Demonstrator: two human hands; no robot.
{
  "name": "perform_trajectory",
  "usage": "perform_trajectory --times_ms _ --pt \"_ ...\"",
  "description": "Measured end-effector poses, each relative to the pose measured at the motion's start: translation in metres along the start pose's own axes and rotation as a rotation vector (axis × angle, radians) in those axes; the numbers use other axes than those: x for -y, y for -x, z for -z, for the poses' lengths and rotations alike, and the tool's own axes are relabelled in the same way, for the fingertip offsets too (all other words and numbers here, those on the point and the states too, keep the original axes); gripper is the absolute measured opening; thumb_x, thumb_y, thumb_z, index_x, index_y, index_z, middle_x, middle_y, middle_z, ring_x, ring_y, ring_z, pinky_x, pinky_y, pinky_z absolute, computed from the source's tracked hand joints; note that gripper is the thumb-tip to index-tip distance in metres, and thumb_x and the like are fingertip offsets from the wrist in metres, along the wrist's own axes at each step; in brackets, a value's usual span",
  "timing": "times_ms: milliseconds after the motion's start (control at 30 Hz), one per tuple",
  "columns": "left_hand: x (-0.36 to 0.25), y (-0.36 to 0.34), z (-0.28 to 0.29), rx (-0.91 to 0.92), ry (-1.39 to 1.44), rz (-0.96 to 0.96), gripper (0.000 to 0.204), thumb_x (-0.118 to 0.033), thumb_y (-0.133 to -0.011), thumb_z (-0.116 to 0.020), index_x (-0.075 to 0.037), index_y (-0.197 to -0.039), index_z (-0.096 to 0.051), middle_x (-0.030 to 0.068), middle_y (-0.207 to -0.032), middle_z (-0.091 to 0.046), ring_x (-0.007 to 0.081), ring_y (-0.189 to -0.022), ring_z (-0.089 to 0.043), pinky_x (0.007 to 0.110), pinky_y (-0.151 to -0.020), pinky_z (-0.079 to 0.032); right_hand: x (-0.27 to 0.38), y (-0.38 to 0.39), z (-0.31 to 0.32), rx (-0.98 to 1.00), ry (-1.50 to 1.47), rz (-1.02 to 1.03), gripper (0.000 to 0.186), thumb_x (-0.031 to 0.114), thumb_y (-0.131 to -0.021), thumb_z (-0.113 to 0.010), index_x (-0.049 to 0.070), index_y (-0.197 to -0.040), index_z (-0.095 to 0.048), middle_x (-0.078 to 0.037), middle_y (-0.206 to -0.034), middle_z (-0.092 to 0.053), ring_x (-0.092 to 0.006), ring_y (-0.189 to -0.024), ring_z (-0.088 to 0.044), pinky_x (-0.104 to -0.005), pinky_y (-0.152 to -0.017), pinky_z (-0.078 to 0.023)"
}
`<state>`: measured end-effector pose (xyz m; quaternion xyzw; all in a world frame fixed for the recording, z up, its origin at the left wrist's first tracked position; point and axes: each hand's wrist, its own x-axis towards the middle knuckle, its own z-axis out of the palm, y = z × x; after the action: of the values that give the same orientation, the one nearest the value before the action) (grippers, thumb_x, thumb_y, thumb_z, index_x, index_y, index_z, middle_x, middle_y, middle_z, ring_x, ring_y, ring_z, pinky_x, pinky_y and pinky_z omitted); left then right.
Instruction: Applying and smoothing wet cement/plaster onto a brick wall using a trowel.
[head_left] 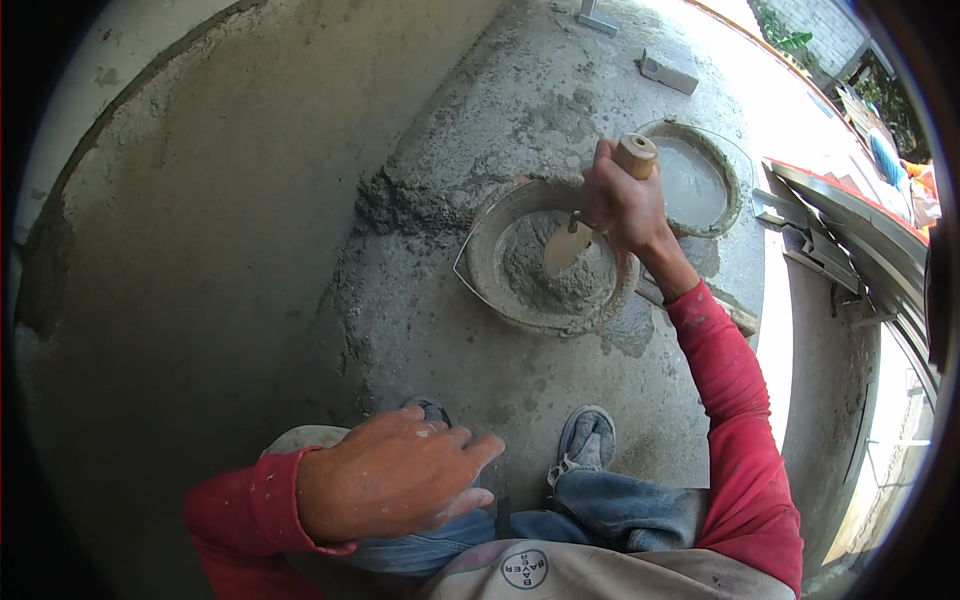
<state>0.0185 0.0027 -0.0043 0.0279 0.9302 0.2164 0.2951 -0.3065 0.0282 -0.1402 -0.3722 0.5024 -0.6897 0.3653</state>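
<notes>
My right hand (628, 205) is closed around the wooden handle of a trowel (565, 250), whose pale blade points down into a bucket (484, 250). Wet grey mortar (535, 270) fills the lower part of this bucket, and the blade's tip meets it. A thin wire bail hangs at the bucket's left side. Held over my lap, my left hand (400, 475) is empty, its index finger and thumb loosely apart and the other fingers partly hidden. Specks of mortar cling to its back.
Beyond my right wrist stands a second bucket (738, 185) with cloudy grey liquid. A rough mortar heap (410, 205) lies along the bare wall (220, 200) on the left. Farther off is a concrete block (670, 68). Metal sheets and profiles (820, 255) lean at the right, beyond the slab's edge.
</notes>
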Motion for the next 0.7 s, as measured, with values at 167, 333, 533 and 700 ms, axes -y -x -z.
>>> perform_trajectory --times_ms 167,333,533,700 --pt "0.004 -0.006 0.002 -0.011 0.019 -0.107 0.049 -0.042 -0.098 -0.056 -0.004 -0.128 -0.054 0.0151 -0.095 -0.07 0.032 -0.083 -0.069 0.04 -0.078 -0.052 0.006 0.01 -0.008 -0.086 0.188 -0.034 0.023 0.01 -0.087 -0.058 0.009 -0.067 -0.045 0.002 -0.057 -0.046 -0.0069 -0.046 -0.043 -0.025 -0.041 -0.032" --pt "0.001 -0.009 0.003 -0.029 0.004 -0.09 0.049 -0.043 -0.098 -0.056 -0.004 -0.128 -0.054 0.0153 -0.094 -0.07 0.033 -0.082 -0.069 0.041 -0.078 -0.053 -0.054 -0.017 -0.038 -0.28 0.426 -0.013 0.018 0.012 -0.078 -0.066 0.001 -0.067 -0.056 -0.002 -0.059 -0.056 -0.0113 -0.056 -0.052 -0.032 -0.055 -0.044" --pt "-0.002 -0.007 0.004 0.048 0.05 -0.015 0.05 -0.044 -0.098 -0.055 -0.004 -0.129 -0.052 0.0173 -0.095 -0.07 0.0352 -0.083 -0.069 0.043 -0.08 -0.053 -0.025 -0.036 -0.025 -0.242 0.006 0.32 0.018 0.007 -0.083 -0.063 0.004 -0.069 -0.053 -0.001 -0.059 -0.057 -0.0091 -0.051 -0.055 -0.0269 -0.05 -0.046" --pt "-0.002 -0.01 0.006 0.016 0.067 -0.016 0.052 -0.045 -0.098 -0.054 -0.004 -0.13 -0.052 0.0186 -0.095 -0.07 0.0365 -0.084 -0.069 0.044 -0.08 -0.052 -0.06 -0.036 -0.028 -0.297 0.064 0.033 0.018 0.007 -0.086 -0.061 0.007 -0.071 -0.051 -0.002 -0.063 -0.057 -0.0103 -0.051 -0.054 -0.0296 -0.047 -0.046"
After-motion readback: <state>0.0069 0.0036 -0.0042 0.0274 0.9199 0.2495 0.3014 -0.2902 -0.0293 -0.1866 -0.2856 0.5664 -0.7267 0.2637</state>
